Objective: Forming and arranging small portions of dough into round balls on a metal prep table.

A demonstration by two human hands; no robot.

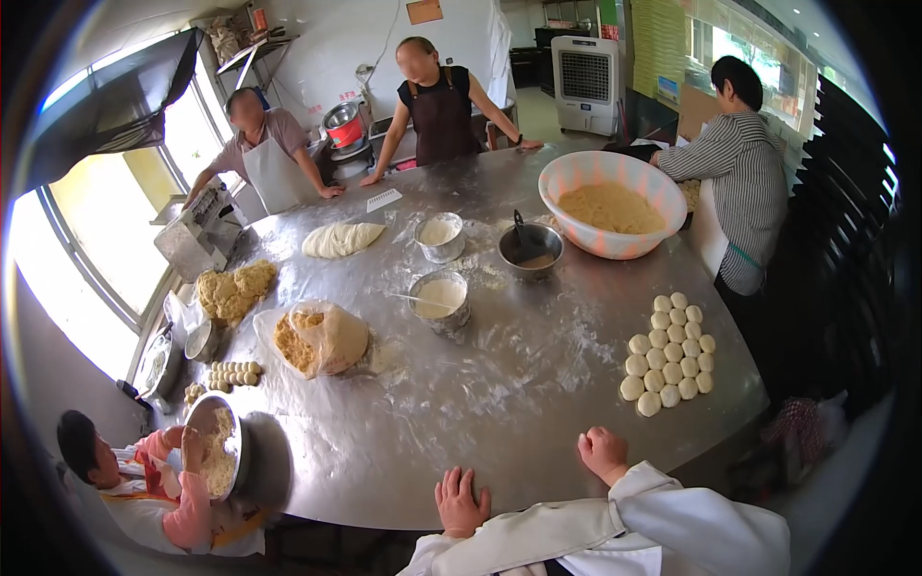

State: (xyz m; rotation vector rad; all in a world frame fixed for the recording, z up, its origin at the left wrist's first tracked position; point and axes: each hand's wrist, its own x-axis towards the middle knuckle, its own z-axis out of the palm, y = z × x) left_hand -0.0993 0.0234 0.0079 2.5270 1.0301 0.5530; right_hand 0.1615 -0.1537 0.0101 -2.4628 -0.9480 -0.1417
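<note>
My left hand (pixel 462 502) rests palm down on the near edge of the floured metal table (pixel 403 461), fingers apart, holding nothing. To its right my right hand (pixel 603 455) lies on the table with its fingers curled in; nothing shows in it. Beyond the right hand, rows of round dough balls (pixel 672 353) stand near the table's right edge. A clear plastic bag of yellowish crumbly filling (pixel 295 345) lies left of centre. In the middle are two tubs of white flour (pixel 438 297) and a steel bowl (pixel 531 252) with a black scoop.
A large plastic basin (pixel 612 241), a long dough piece (pixel 343 240) and a yellow dough mass (pixel 234 288) stand farther off. At lower left a co-worker (pixel 187 489) has hands in a steel bowl (pixel 241 461). Three other people stand around the table; a metal machine (pixel 191 248) is at left.
</note>
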